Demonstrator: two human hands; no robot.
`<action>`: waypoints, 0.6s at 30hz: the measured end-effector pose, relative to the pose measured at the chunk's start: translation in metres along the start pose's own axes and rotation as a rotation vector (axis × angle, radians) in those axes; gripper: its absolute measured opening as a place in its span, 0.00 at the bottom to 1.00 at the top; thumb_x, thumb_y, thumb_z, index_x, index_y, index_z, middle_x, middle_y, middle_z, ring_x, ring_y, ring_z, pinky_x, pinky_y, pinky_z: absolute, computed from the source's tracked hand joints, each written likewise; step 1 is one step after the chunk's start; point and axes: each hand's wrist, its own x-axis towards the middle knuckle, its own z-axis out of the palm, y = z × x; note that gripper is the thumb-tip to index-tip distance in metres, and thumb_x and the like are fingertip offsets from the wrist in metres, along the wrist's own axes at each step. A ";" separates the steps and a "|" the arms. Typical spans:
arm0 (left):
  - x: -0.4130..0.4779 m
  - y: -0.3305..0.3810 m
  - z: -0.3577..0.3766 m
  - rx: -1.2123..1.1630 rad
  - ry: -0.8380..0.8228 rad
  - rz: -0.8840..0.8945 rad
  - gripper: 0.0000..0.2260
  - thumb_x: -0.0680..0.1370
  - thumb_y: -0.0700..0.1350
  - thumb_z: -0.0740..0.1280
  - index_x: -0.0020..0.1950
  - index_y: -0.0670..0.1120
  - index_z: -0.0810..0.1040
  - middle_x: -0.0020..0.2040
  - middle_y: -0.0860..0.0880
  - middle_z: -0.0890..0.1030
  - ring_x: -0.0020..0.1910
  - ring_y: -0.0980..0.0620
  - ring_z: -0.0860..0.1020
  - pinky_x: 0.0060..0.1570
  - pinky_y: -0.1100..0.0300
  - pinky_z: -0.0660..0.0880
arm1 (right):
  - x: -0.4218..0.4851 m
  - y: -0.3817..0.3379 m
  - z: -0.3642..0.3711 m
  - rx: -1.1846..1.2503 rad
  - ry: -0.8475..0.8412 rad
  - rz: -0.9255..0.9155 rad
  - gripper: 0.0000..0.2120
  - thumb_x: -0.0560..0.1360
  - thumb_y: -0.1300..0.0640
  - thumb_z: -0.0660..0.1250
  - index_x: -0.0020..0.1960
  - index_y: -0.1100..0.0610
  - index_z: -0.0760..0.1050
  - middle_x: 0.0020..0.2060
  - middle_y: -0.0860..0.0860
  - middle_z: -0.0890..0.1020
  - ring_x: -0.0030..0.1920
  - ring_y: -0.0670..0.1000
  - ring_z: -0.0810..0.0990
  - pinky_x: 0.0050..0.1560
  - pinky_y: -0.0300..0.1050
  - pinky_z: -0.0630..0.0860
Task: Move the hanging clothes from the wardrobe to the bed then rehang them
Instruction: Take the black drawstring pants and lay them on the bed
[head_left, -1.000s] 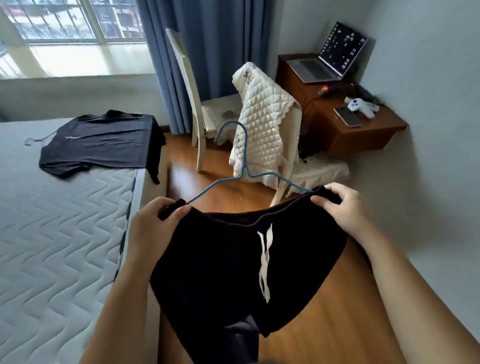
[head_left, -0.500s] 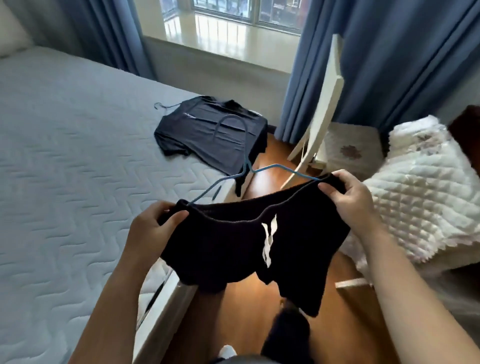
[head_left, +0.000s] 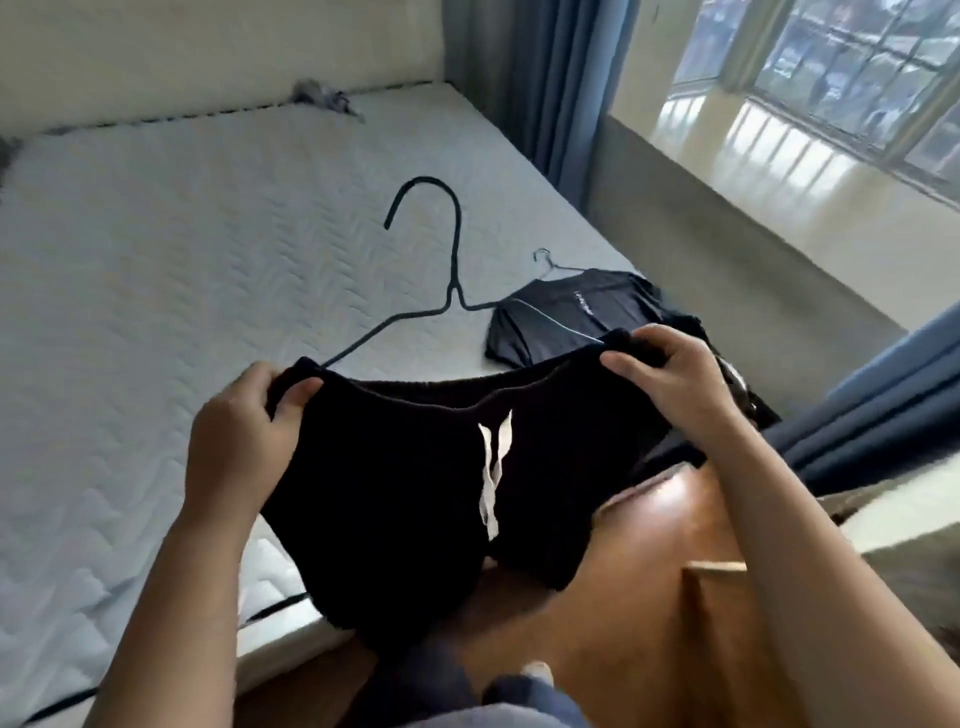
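Note:
A pair of black shorts (head_left: 415, 499) with white drawstrings hangs on a thin wire hanger (head_left: 451, 249), held up over the near edge of the bed (head_left: 156, 291). My left hand (head_left: 244, 431) grips the left end of the waistband and hanger. My right hand (head_left: 670, 379) grips the right end. The hanger's hook points up and away from me. A dark T-shirt (head_left: 576, 317) on its own hanger lies flat on the mattress at the bed's right edge, just beyond my right hand.
Blue curtains (head_left: 550, 88) hang beside a window (head_left: 831, 78) and its low sill wall at the right. Wooden floor (head_left: 649, 561) runs between bed and wall. A small grey item (head_left: 324, 98) lies near the headboard. My feet show at the bottom.
My view has swung left from the chair and desk toward the bed. Both hands kept their hold and carried the shorts on the hanger over the bed's edge.

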 end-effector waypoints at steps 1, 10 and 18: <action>0.008 0.003 0.002 0.020 0.040 -0.035 0.13 0.74 0.46 0.67 0.42 0.34 0.74 0.38 0.30 0.79 0.40 0.31 0.77 0.38 0.48 0.69 | 0.021 -0.004 0.002 -0.009 -0.032 -0.029 0.08 0.67 0.53 0.73 0.37 0.49 0.74 0.30 0.42 0.76 0.31 0.38 0.74 0.36 0.29 0.68; 0.098 -0.010 0.040 0.155 0.259 -0.217 0.14 0.77 0.47 0.63 0.48 0.35 0.74 0.44 0.31 0.79 0.44 0.31 0.76 0.43 0.46 0.70 | 0.174 -0.024 0.040 -0.046 -0.251 -0.177 0.10 0.71 0.59 0.70 0.52 0.57 0.78 0.43 0.49 0.79 0.47 0.49 0.76 0.52 0.42 0.69; 0.207 -0.076 0.128 0.107 0.103 -0.316 0.16 0.77 0.50 0.62 0.45 0.37 0.74 0.40 0.36 0.80 0.41 0.36 0.77 0.37 0.53 0.67 | 0.288 0.036 0.128 -0.139 -0.295 0.045 0.11 0.73 0.58 0.67 0.54 0.60 0.77 0.49 0.58 0.81 0.51 0.56 0.78 0.52 0.46 0.70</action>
